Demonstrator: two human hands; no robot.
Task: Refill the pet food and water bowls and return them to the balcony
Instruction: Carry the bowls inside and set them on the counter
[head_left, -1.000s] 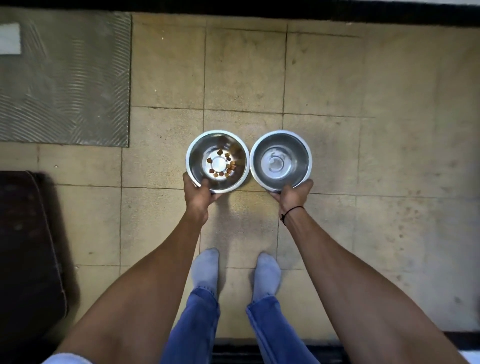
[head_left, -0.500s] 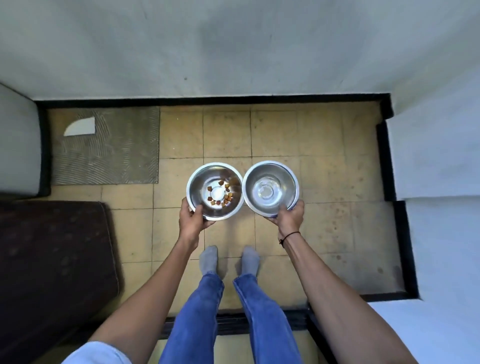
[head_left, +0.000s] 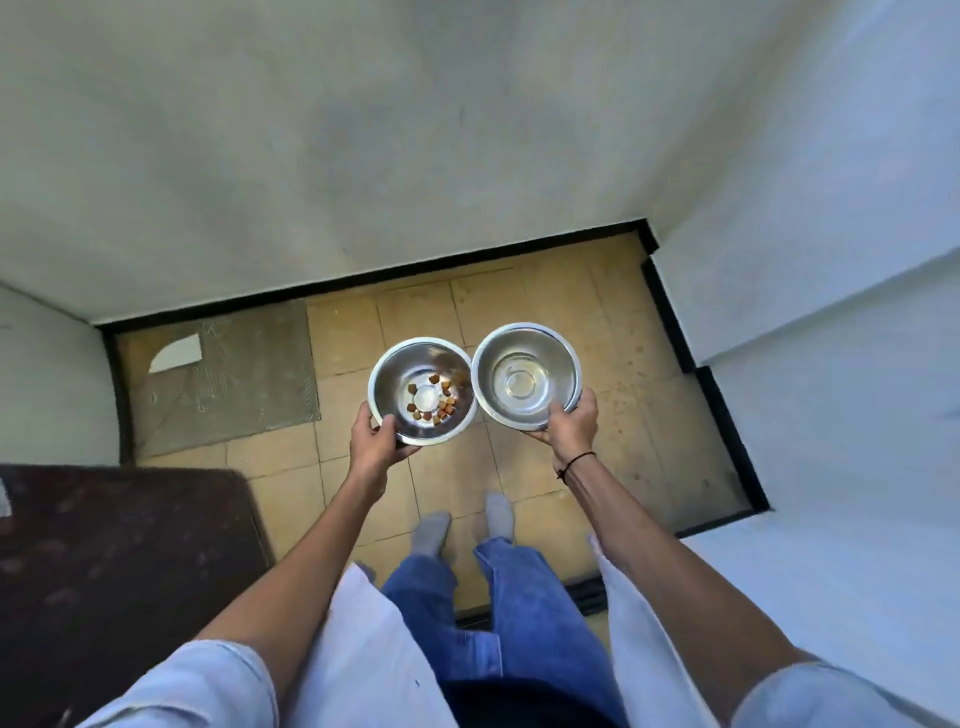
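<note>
The food bowl (head_left: 422, 391), with kibble (head_left: 434, 400) inside, is gripped at its near rim by the left hand (head_left: 375, 446). The water bowl (head_left: 525, 375) is clasped likewise by the right hand (head_left: 570, 427), rims just touching above the tiled floor (head_left: 613, 332).

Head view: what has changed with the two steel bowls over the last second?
Both have been lifted from near the tiled floor as the person stood up. The kibble in the left steel bowl has slid rightward. Unchanged: the left hand grips that bowl, the right hand grips the kibble-free steel bowl, side by side.
</note>
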